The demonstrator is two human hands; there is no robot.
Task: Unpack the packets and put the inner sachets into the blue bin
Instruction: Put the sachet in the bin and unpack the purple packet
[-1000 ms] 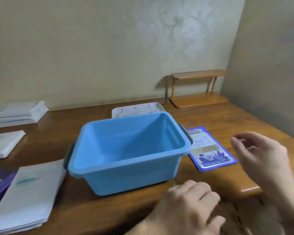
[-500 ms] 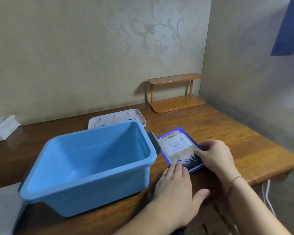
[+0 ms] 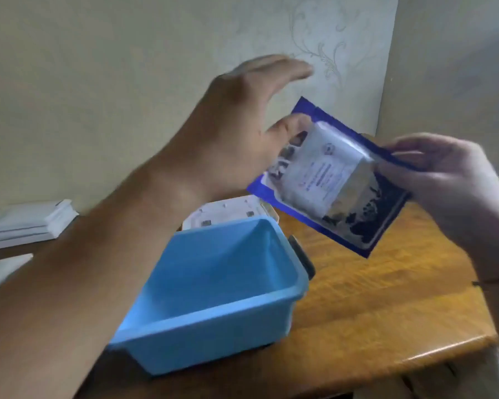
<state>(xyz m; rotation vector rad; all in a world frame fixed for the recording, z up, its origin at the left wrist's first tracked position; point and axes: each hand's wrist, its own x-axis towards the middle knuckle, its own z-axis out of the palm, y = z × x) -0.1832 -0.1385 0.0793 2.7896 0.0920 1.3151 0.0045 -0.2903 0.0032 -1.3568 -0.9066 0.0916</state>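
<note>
— So, starting at nine o'clock: what sits at the far left?

— White packets (image 3: 26,223) stacked flat on the wooden table (image 3: 386,306), against the wall; below them, at the left edge, the corner of another white sheet (image 3: 3,269), too blurred to name further.

— And the arm across the middle?

— That is the left hand (image 3: 242,131), raised well above the table, its forearm running from seven o'clock up toward the centre; the fingers are straight and spread, reaching toward one o'clock; the thumb lies against the upper left edge of the blue packet (image 3: 332,180), though motion blur hides whether it presses or only touches.

— Where is the bin?

— At six o'clock, below the hand; the blue bin (image 3: 213,318) stands on the table with nothing visible inside; a dark handle (image 3: 301,254) shows on its right end; a white lid (image 3: 228,211) lies flat just behind it, toward twelve o'clock from the bin.

— And the packet itself?

— In the air at about two o'clock, tilted, above the table and to the right of the bin, clear of both; blue border, pale printed panel in the middle, dark picture on its lower part.

— Who carries it?

— The right hand (image 3: 450,182), at three o'clock; its fingers are curled and pinch the packet's upper right edge; a thin band (image 3: 490,282) circles that wrist.
</note>
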